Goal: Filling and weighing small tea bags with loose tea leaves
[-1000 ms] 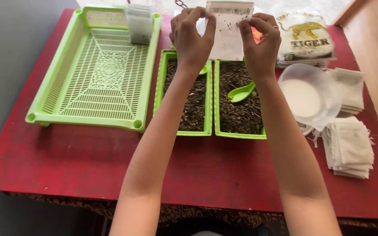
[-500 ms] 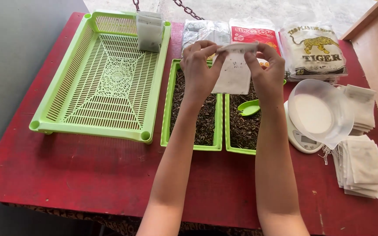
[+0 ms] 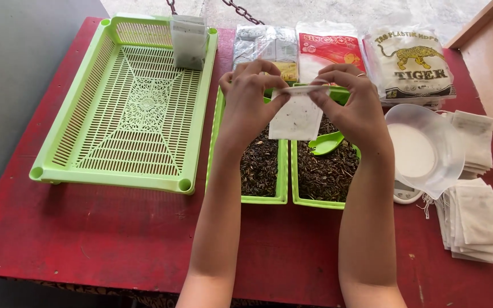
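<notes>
Both hands hold one small white filter bag (image 3: 296, 117) by its top edge, above two green trays of dark loose tea. My left hand (image 3: 252, 100) pinches the bag's left top corner; my right hand (image 3: 349, 105) pinches the right side. Dark specks show through the bag. Below it lie the left tea tray (image 3: 281, 171) and the right tea tray (image 3: 293, 182), with a green scoop (image 3: 325, 144) resting in the right one.
A large green slatted basket (image 3: 126, 122) sits at the left with a filled bag (image 3: 188, 41) standing in its far corner. A white bowl (image 3: 423, 149) on a scale, stacks of empty bags (image 3: 475, 219) and several packets (image 3: 409, 60) lie to the right and behind.
The hands and the bag have come lower and nearer, over the tea trays. The bag's top edge is now stretched flat between both hands.
</notes>
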